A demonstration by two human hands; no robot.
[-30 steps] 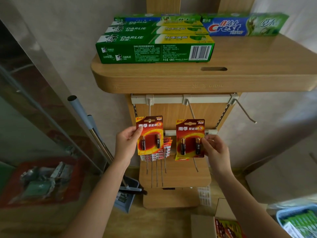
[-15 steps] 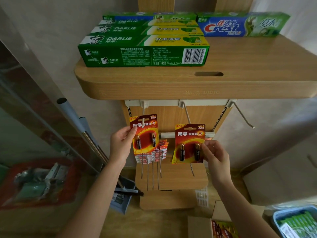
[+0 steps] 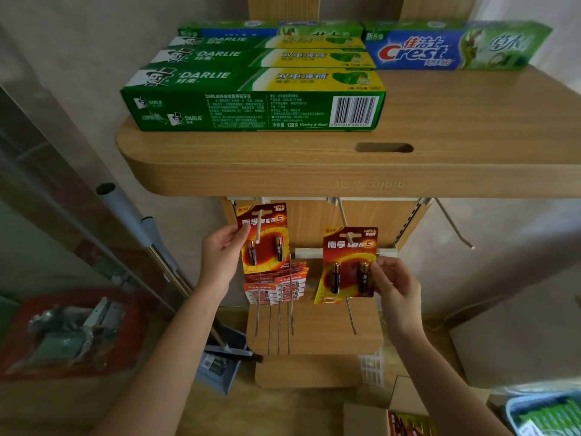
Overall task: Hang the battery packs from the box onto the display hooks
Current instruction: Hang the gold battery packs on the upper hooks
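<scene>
**Box** (image 3: 367, 416): cardboard, open, at the bottom edge of view on the floor. Red cards show inside it, so stock seems to remain.

**Left hand** (image 3: 221, 256): pinches the left battery pack (image 3: 267, 243) by its left edge, thumb on the front and fingers behind.

**Right hand** (image 3: 397, 284): pinches the right battery pack (image 3: 347, 265) by its right edge, fingertips beside the blister.

**Change:** a second ago both packs were held lower, their tops clear of the upper hooks. Now both are raised. The left hook (image 3: 259, 226) lies across the face of the left card below its hang hole, and the middle hook (image 3: 342, 218) meets the hole of the right card. Judgement: both packs are threaded or nearly so. They still need pushing back and releasing.

**Battery packs:** red and orange cards with yellow corners, white lettering and a large "5". Each holds two slim dark cells, upright in a clear blister.

**Lower hooks:** a fanned stack of hung packs (image 3: 276, 286) sits behind and below the left pack.

**Far right hook** (image 3: 452, 225): bare.

**Shelf** (image 3: 314, 165): wooden, above the hooks. It carries green toothpaste boxes (image 3: 251, 102).
</scene>
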